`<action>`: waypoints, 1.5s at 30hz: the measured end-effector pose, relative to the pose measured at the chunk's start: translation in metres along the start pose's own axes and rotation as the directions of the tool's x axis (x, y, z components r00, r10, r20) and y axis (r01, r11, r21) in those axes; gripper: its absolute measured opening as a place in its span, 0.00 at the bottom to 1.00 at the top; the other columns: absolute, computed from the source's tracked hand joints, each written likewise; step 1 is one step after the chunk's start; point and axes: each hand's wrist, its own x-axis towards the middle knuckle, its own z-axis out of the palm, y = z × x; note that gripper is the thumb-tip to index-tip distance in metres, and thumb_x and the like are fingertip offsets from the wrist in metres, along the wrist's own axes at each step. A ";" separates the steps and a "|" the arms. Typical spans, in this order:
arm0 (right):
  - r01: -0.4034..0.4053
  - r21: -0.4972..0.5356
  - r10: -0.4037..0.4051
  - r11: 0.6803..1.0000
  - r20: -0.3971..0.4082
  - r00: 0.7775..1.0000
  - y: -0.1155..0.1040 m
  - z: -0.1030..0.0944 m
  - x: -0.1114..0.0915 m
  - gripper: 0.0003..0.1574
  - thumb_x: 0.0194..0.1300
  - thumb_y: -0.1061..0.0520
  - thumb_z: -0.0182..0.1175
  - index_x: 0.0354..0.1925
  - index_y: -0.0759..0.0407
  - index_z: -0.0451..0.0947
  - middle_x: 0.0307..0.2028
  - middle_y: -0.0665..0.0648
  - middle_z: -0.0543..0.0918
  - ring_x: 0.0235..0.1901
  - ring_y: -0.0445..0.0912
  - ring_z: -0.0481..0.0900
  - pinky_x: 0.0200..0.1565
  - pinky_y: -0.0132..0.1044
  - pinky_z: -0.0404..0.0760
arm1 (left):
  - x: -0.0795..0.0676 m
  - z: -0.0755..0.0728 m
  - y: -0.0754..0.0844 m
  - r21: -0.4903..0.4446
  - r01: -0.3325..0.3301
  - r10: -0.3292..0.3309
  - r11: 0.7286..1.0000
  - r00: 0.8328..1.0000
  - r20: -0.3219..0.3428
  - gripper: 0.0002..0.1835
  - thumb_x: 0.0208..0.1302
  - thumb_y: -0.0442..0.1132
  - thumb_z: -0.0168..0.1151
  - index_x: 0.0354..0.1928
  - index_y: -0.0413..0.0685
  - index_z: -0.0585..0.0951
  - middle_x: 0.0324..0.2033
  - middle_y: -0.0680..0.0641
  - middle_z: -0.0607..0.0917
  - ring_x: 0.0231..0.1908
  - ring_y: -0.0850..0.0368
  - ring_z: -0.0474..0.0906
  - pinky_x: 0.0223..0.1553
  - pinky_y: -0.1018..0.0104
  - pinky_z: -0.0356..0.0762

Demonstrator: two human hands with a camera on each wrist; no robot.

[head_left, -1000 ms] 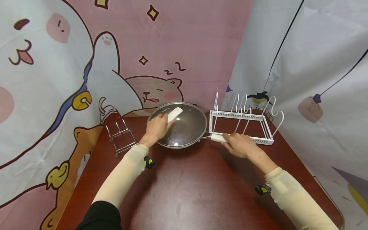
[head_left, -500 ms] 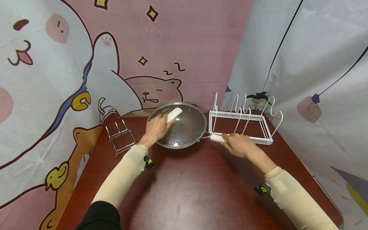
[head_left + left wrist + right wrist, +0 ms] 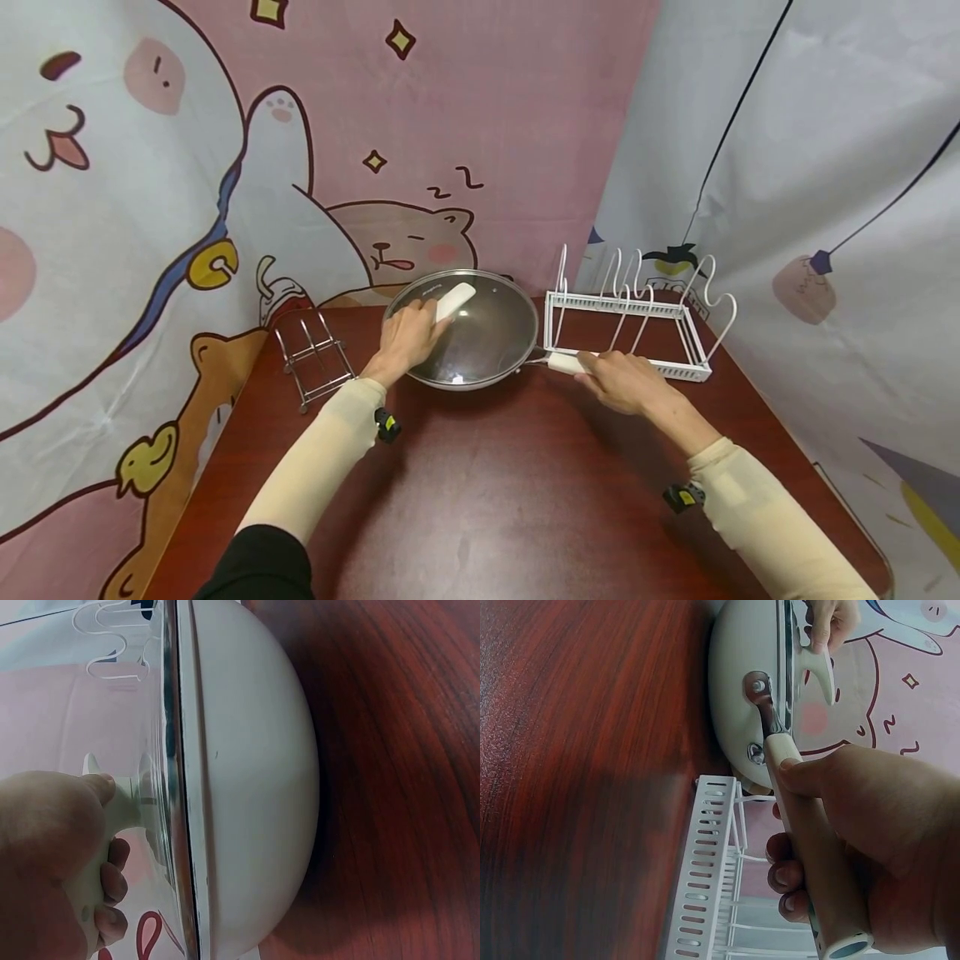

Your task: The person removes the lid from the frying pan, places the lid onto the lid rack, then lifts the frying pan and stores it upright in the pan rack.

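Note:
A white wok (image 3: 255, 780) sits on the table, covered by a glass lid (image 3: 495, 325) with a metal rim. My left hand (image 3: 408, 335) grips the lid's pale handle (image 3: 454, 301); in the left wrist view its fingers (image 3: 114, 883) curl under the handle. On the right, my right hand (image 3: 626, 379) holds the wok's long cream handle (image 3: 810, 832), with the thumb along its top and the fingers wrapped beneath. The lid rests level on the wok's rim.
Right behind the right hand stands a white rack (image 3: 686, 371) with upright wire dividers. A small chrome wire rack (image 3: 322, 387) is at the table's left. A cartoon-printed cloth hangs behind the reddish-brown table (image 3: 480, 500).

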 end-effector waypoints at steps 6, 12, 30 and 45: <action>0.003 0.002 -0.003 1.000 -0.006 1.000 0.000 -0.001 -0.001 0.14 0.74 0.44 0.61 0.48 0.51 0.76 0.29 0.57 0.86 0.26 0.55 0.85 0.20 0.49 0.75 | 0.000 0.000 0.000 -0.009 0.003 -0.003 1.000 1.000 -0.004 0.21 0.76 0.58 0.57 0.49 0.47 0.77 0.34 0.43 0.79 0.33 0.41 0.82 0.32 0.46 0.81; 0.005 0.005 -0.005 1.000 -0.006 1.000 -0.001 -0.001 -0.001 0.14 0.74 0.44 0.61 0.48 0.51 0.76 0.29 0.57 0.85 0.26 0.53 0.85 0.20 0.49 0.75 | 0.000 0.000 0.000 -0.015 0.003 -0.003 1.000 1.000 -0.003 0.21 0.76 0.58 0.57 0.49 0.48 0.77 0.34 0.44 0.79 0.32 0.41 0.82 0.32 0.46 0.81; -0.010 -0.006 0.010 1.000 0.000 1.000 -0.001 0.000 0.000 0.15 0.74 0.43 0.61 0.50 0.50 0.77 0.30 0.57 0.85 0.27 0.54 0.86 0.20 0.49 0.75 | 0.001 -0.001 -0.001 -0.015 0.006 -0.006 1.000 1.000 0.007 0.22 0.75 0.59 0.56 0.51 0.48 0.78 0.35 0.43 0.80 0.34 0.40 0.83 0.33 0.44 0.81; -0.010 -0.005 0.010 1.000 0.000 1.000 -0.001 -0.002 0.000 0.15 0.73 0.44 0.62 0.49 0.51 0.77 0.30 0.59 0.86 0.27 0.55 0.86 0.20 0.49 0.75 | -0.001 -0.006 -0.001 -0.011 0.009 -0.009 1.000 1.000 -0.010 0.21 0.76 0.60 0.56 0.49 0.48 0.77 0.35 0.43 0.80 0.35 0.39 0.84 0.33 0.43 0.81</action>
